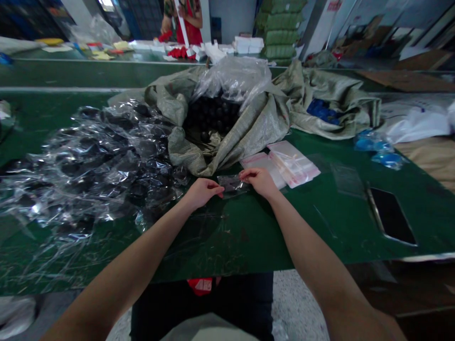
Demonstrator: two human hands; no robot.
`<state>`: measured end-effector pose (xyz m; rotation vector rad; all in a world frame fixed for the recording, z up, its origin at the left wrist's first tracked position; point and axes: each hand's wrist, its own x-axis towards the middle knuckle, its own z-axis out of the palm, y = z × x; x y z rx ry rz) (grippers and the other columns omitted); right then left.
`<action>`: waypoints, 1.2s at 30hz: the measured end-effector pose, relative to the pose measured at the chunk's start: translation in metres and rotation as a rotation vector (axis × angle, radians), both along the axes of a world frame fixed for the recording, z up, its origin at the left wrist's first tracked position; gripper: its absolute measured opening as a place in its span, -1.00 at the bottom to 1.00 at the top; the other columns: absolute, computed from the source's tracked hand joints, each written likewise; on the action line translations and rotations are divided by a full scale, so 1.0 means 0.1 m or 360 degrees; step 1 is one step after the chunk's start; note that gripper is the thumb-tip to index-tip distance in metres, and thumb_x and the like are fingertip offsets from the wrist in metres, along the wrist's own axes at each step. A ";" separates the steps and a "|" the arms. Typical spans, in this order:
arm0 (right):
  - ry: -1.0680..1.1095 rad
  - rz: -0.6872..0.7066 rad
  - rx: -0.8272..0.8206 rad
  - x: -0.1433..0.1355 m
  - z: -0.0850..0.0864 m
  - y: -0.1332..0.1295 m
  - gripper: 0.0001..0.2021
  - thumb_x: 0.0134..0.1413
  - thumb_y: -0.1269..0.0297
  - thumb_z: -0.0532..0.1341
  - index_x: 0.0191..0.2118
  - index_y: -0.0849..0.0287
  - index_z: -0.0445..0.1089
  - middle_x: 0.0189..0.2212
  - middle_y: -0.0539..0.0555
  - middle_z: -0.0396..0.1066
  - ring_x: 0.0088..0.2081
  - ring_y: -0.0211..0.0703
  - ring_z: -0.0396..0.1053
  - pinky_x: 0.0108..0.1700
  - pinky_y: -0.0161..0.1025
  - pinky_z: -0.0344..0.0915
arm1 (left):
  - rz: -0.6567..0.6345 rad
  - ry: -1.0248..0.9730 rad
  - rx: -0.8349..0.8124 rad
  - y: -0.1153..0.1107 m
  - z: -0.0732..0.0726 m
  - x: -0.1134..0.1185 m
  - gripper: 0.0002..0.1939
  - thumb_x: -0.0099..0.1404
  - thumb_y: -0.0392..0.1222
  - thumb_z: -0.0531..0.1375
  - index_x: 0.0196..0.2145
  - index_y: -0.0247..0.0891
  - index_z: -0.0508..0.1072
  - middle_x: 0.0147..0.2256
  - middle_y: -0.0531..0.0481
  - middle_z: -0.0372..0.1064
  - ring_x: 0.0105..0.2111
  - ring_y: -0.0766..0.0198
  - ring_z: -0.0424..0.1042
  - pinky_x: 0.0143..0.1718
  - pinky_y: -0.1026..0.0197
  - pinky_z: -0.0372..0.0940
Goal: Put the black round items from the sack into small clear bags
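1. A long green desk (241, 246) spans the scene; every item listed below lies on it or just above it.
2. A broad heap of black items in clear wrappers (117, 156) covers the left side; glare on the film blurs their shapes.
3. An open woven sack (256, 125) slumps at centre, round black pieces (215, 113) massed in its mouth; crumpled clear plastic (238, 76) drapes over its top.
4. A second woven sack (346, 102) lies to the right; blue items (323, 111) show in its folds.
5. Flat clear bags (293, 163) with pinkish edges lie fanned just beyond the right hand (261, 181); a dark-screened phone (392, 215) rests farther right.
6. The left hand (206, 192) pinches the near-left edge of a small clear bag (232, 184) between thumb and finger; the right pinches its other end, thumb against fingertips; the bag sits between both hands, before the open sack, its contents unclear.
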<state>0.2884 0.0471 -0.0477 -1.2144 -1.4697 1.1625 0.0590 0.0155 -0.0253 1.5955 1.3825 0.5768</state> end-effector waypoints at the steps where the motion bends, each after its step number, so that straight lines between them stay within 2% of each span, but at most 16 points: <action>1: -0.0022 0.0012 0.0024 0.00 0.01 -0.01 -0.84 -0.24 0.47 0.22 -0.50 0.12 0.54 -0.33 0.01 0.55 -0.23 -0.15 0.47 -0.11 -0.19 0.40 | 0.0007 0.0035 0.0068 0.01 -0.02 0.01 -0.70 0.15 0.02 0.25 -0.53 -0.28 0.58 -0.64 0.04 0.40 -0.69 0.42 0.11 -0.65 0.30 -0.08; 5: -0.0037 0.0037 0.0079 0.00 0.04 -0.02 -0.85 -0.22 0.42 0.21 -0.52 0.10 0.54 -0.33 0.00 0.56 -0.23 -0.15 0.46 -0.11 -0.20 0.38 | 0.0090 0.0165 0.0264 0.04 -0.10 0.03 -0.72 0.10 0.03 0.29 -0.48 -0.27 0.56 -0.49 -0.02 0.51 -0.53 0.29 0.37 -0.51 0.28 0.14; 8: -0.0012 0.0053 0.0099 0.00 0.02 -0.02 -0.86 -0.21 0.40 0.22 -0.52 0.10 0.54 -0.33 0.01 0.55 -0.23 -0.15 0.46 -0.09 -0.18 0.37 | 0.0031 0.0131 0.0316 0.05 -0.10 0.02 -0.70 0.12 0.02 0.29 -0.32 -0.27 0.58 -0.41 -0.02 0.53 -0.43 0.23 0.43 -0.42 0.24 0.23; 11: 0.0024 0.0046 0.0097 0.01 0.02 -0.01 -0.87 -0.20 0.38 0.23 -0.52 0.11 0.55 -0.31 0.01 0.55 -0.22 -0.14 0.46 -0.07 -0.16 0.36 | -0.0004 -0.0054 0.0305 0.03 -0.06 0.05 -0.75 0.13 -0.06 0.29 -0.28 -0.27 0.56 -0.34 -0.03 0.54 -0.36 0.22 0.45 -0.37 0.25 0.25; 14: 0.0107 -0.0002 0.0097 0.00 0.04 -0.02 -0.90 -0.19 0.36 0.25 -0.51 0.10 0.54 -0.31 0.00 0.56 -0.21 -0.14 0.47 -0.05 -0.17 0.37 | 0.0063 -0.0403 0.0093 -0.01 -0.01 0.11 -0.69 0.10 -0.06 0.31 -0.24 -0.28 0.47 -0.28 -0.05 0.53 -0.50 0.37 0.38 -0.54 0.33 0.16; 16: 0.0174 -0.0035 0.0112 -0.02 0.07 -0.04 -0.91 -0.19 0.35 0.26 -0.50 0.09 0.54 -0.30 0.00 0.56 -0.19 -0.14 0.47 -0.05 -0.17 0.37 | 0.0090 -0.0604 -0.0147 -0.04 0.02 0.14 -0.59 0.10 0.01 0.31 -0.16 -0.25 0.38 -0.31 -0.01 0.51 -0.67 0.51 0.18 -0.68 0.36 -0.04; 18: 0.0224 -0.0050 0.0136 -0.05 0.09 -0.06 -0.92 -0.18 0.34 0.27 -0.51 0.09 0.54 -0.31 0.00 0.56 -0.19 -0.14 0.47 -0.04 -0.17 0.38 | 0.0108 -0.0695 -0.0270 -0.06 0.04 0.16 -0.48 0.08 0.04 0.33 -0.07 -0.23 0.33 -0.34 0.04 0.48 -0.73 0.57 0.03 -0.72 0.37 -0.16; 21: 0.0326 -0.0033 0.0126 -0.08 0.11 -0.07 -0.96 -0.17 0.31 0.32 -0.49 0.10 0.53 -0.32 0.01 0.55 -0.21 -0.14 0.48 -0.04 -0.15 0.41 | 0.0067 -0.0683 -0.0213 -0.05 0.05 0.15 -0.45 0.07 0.01 0.34 -0.02 -0.27 0.38 -0.34 0.02 0.47 -0.72 0.57 0.02 -0.72 0.36 -0.14; 24: 0.0452 -0.0021 0.0024 -0.06 0.14 -0.07 -0.75 -0.20 0.28 0.39 -0.27 0.09 0.53 -0.31 0.01 0.55 -0.23 -0.15 0.49 -0.04 -0.11 0.43 | 0.0045 -0.0675 -0.0156 -0.04 0.07 0.13 -0.48 0.07 0.00 0.33 -0.05 -0.32 0.45 -0.33 -0.01 0.48 -0.70 0.56 0.03 -0.71 0.35 -0.10; 27: 0.0450 0.0034 -0.0077 0.00 0.18 -0.08 -0.56 -0.21 0.27 0.43 -0.09 0.08 0.47 -0.23 0.04 0.56 -0.17 -0.14 0.50 -0.02 -0.10 0.42 | 0.0109 -0.0696 -0.0135 -0.03 0.08 0.10 -0.48 0.05 -0.01 0.33 -0.06 -0.31 0.47 -0.36 0.01 0.48 -0.70 0.54 0.03 -0.70 0.35 -0.11; 32: 0.0216 0.0229 -0.0108 0.06 0.25 -0.12 -0.71 -0.13 0.21 0.42 -0.21 0.13 0.53 -0.19 0.08 0.56 -0.14 -0.12 0.49 0.06 -0.07 0.36 | 0.0186 -0.0739 -0.0127 -0.04 0.11 0.08 -0.50 0.06 -0.02 0.31 -0.06 -0.29 0.45 -0.44 0.07 0.43 -0.71 0.54 -0.01 -0.71 0.34 -0.13; 36: 0.0065 0.0220 -0.0084 0.02 0.25 -0.14 -0.77 -0.10 0.18 0.40 -0.27 0.14 0.56 -0.27 0.08 0.58 -0.21 -0.12 0.50 0.01 -0.08 0.39 | 0.0182 -0.0817 -0.0150 -0.05 0.12 0.08 -0.53 0.05 -0.08 0.32 -0.08 -0.31 0.44 -0.42 0.06 0.43 -0.71 0.55 -0.01 -0.71 0.34 -0.13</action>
